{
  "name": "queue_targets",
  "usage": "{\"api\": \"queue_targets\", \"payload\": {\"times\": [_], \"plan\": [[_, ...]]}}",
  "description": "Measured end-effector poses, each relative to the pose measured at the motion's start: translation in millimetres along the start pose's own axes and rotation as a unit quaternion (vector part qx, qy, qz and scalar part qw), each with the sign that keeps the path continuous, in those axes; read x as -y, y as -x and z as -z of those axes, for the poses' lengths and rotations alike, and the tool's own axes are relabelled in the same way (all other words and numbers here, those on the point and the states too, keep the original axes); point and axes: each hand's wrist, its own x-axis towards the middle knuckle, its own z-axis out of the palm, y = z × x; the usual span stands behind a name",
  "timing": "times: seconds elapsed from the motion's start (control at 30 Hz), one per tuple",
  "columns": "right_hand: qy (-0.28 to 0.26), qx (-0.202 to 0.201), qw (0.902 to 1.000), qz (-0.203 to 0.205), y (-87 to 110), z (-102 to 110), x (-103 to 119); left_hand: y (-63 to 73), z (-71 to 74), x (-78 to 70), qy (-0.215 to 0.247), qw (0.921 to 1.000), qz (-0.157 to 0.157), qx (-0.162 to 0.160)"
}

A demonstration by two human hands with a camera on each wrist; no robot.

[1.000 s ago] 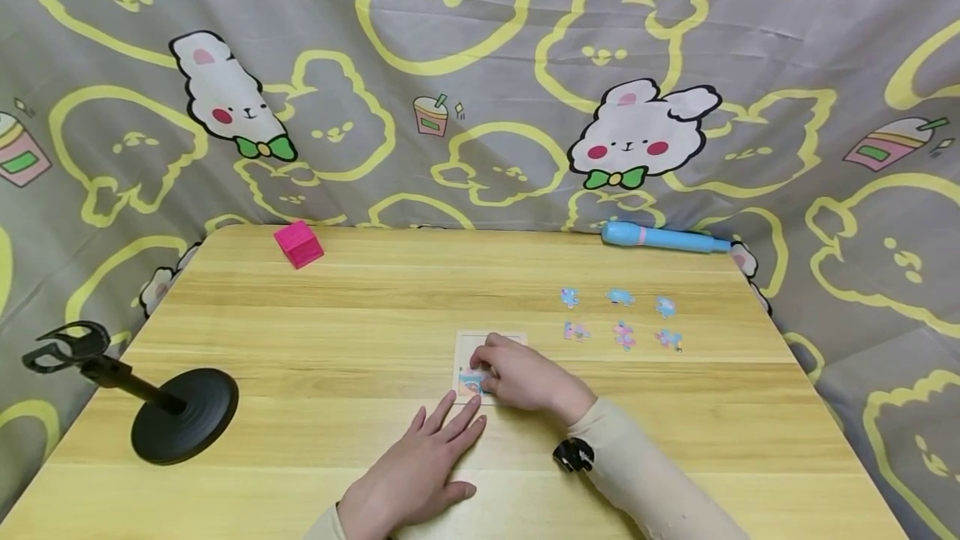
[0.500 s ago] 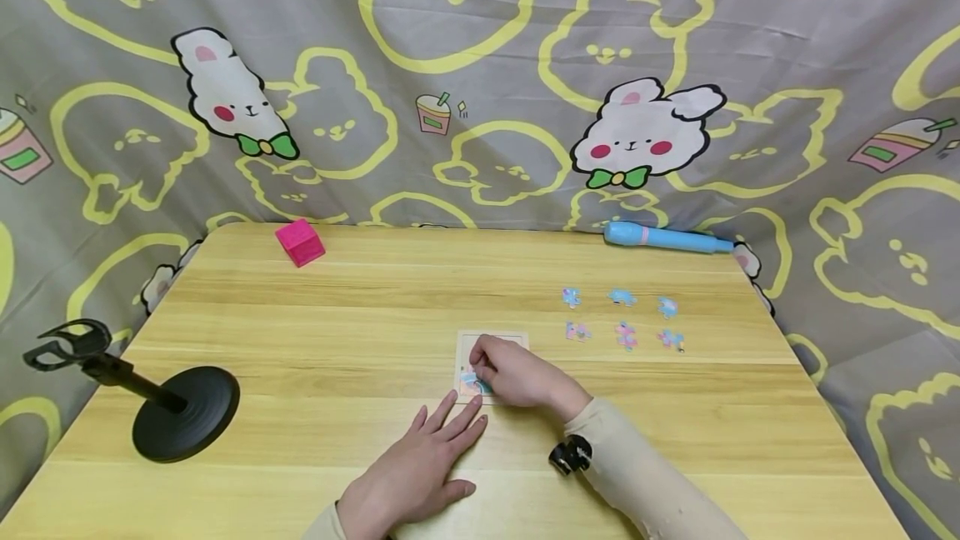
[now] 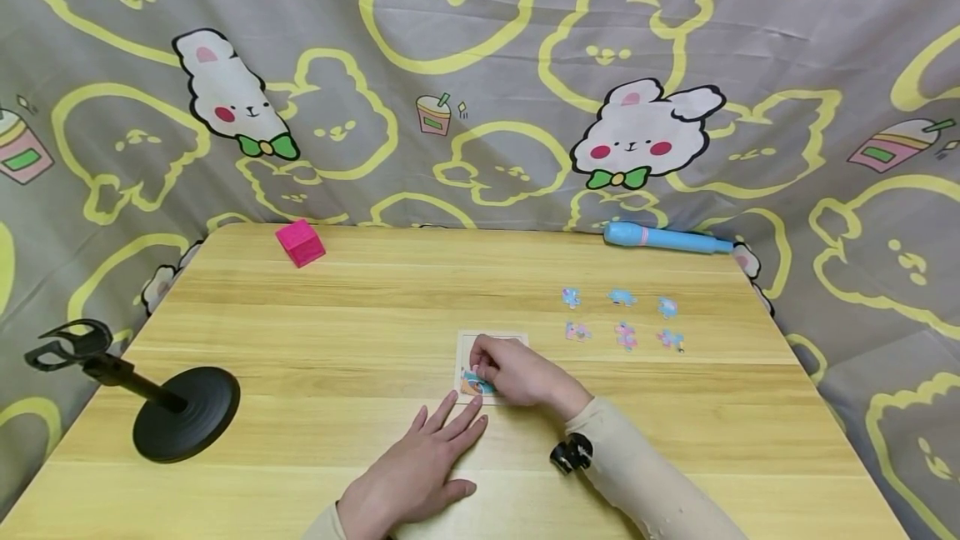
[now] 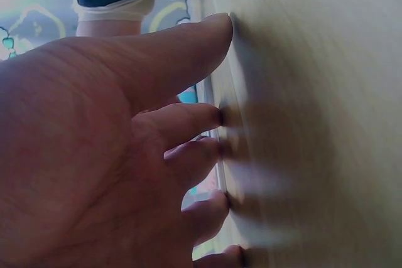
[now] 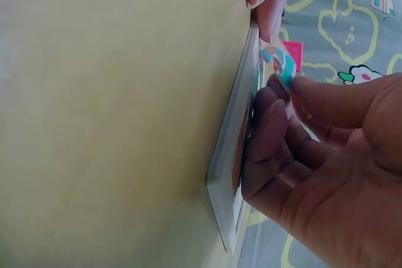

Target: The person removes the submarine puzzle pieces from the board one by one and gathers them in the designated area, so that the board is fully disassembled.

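From the head view, the right hand (image 3: pixel 517 373) is curling over the puzzle tray (image 3: pixel 467 346); the left hand (image 3: pixel 416 469) is lying flat, fingers spread, fingertips beside the tray's near edge. Loose pieces (image 3: pixel 621 319) are sitting well right of the fingers.

The left wrist view is showing the left fingertips (image 4: pixel 217 116) pressing the table (image 4: pixel 314 92).

Only the right wrist view is showing the right fingers (image 5: pixel 282 101) pinching a puzzle piece (image 5: pixel 284 67) against the tray's raised rim (image 5: pixel 235 123).

Right hand (image 3: pixel 517 373) drawn slightly back over the puzzle tray (image 3: pixel 467 340), fingers now bunched on the puzzle piece (image 3: pixel 474 382) at tray's near-left corner.
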Motion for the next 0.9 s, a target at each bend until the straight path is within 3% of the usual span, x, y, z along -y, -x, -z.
{"api": "queue_targets", "payload": {"times": [0.2,0.43,0.67,0.9], "plan": [[-0.009,-0.008,0.9998,-0.013,3.5,4,-1,0.3,1.0,-0.5,0.015,0.9999,0.0,0.002],[-0.069,-0.02,0.997,-0.027,15.1,23,-4,1.1,2.0,-0.8,0.022,0.9998,-0.001,0.0],[-0.08,-0.055,0.9949,-0.027,40.5,48,-29,0.0,0.2,-1.6,0.007,0.9999,-0.001,-0.009],[-0.126,-0.03,0.9893,-0.066,64.9,64,-55,-0.1,-0.8,0.0,0.013,0.9999,0.003,-0.003]]}}
